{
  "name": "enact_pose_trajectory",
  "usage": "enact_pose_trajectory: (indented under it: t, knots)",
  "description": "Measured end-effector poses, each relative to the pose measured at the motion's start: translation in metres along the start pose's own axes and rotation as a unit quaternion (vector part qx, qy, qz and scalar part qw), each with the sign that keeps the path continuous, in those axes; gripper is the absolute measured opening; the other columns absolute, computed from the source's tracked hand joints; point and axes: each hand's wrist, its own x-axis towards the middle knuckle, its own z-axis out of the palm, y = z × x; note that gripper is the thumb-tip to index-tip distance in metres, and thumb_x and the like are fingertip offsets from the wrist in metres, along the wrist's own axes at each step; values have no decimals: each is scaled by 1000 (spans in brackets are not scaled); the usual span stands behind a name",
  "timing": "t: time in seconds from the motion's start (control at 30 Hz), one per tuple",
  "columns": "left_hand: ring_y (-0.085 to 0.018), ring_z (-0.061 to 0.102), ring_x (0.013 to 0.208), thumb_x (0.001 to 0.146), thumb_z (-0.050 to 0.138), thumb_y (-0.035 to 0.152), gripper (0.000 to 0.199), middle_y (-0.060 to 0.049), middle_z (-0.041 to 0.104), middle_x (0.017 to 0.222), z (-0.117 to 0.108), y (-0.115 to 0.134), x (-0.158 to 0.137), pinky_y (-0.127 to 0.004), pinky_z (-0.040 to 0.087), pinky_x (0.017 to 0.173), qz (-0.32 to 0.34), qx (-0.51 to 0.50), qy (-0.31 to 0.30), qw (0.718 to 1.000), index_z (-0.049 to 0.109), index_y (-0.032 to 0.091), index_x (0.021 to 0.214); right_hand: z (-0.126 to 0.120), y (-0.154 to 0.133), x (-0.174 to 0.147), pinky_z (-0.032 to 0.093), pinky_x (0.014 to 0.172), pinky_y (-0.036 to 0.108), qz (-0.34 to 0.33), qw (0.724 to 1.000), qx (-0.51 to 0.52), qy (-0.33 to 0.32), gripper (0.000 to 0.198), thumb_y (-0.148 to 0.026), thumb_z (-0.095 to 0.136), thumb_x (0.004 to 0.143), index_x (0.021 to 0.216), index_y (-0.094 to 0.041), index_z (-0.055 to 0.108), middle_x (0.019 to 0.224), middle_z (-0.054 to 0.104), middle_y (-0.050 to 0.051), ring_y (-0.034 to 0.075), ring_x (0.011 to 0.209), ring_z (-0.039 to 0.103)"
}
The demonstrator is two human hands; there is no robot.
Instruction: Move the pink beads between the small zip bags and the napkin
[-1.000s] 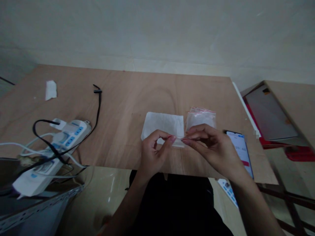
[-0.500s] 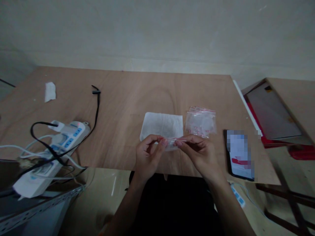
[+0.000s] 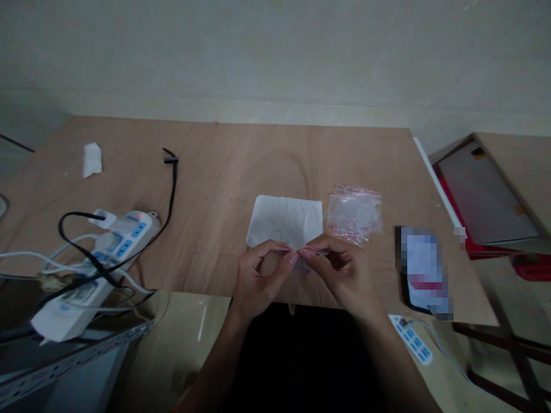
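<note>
On your pale brown wooden tabletop [image 3: 210,189], the long white plastic power strip with blue sockets [image 3: 105,255] lies at far left, well apart from your hands. Your left hand [image 3: 260,281] pinches one end of a small clear plastic bag with a red-lined edge [image 3: 303,267] between thumb and forefinger. That edge runs left to right, roughly along the table's near side; whether the bag's mouth is parted, you can't tell from here. The white rectangular sheet [image 3: 284,221] lies flat just beyond the bag. Your right hand [image 3: 348,281] pinches the other end, thumbs nearly meeting, so neither hand is nearer the bag. The loose pile of clear, red-edged plastic bags [image 3: 355,212] lies beyond your right hand, the nearer one; the black-edged phone [image 3: 424,269] is farther right.
</note>
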Motion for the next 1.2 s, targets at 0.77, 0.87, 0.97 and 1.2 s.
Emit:
enact_pose_trajectory:
  t: [0.77,0.87,0.97,1.2]
  knots:
    - [-17,70,66,81,67,23,8,-3,75,72,-1,8,1,-28,57,64,9,68,-45,997,71,19,75,-1,7,-14,51,60,26,15,999,25,-21,14,-35,69,82,81,-21,71,72,68,1,14,67,63]
    - [-18,73,73,81,69,24,7,-4,77,78,-1,11,0,-30,59,69,-30,35,-97,994,73,20,77,-5,5,-15,52,58,25,-16,1000,16,-22,18,-36,72,79,69,-21,73,67,66,2,14,64,63]
    - [-19,74,73,78,72,25,4,-3,78,79,2,13,-2,-29,61,67,-88,-33,-106,990,75,22,76,-11,3,-17,52,56,25,-22,999,-1,-25,17,-35,70,81,71,-22,77,64,67,3,15,62,64]
    - [-15,70,56,67,81,26,13,-1,75,63,5,10,-3,-20,55,53,-173,-29,-14,984,73,18,60,-15,9,-18,52,54,22,9,999,-33,-10,12,-28,68,82,80,-25,80,67,71,2,14,60,65]
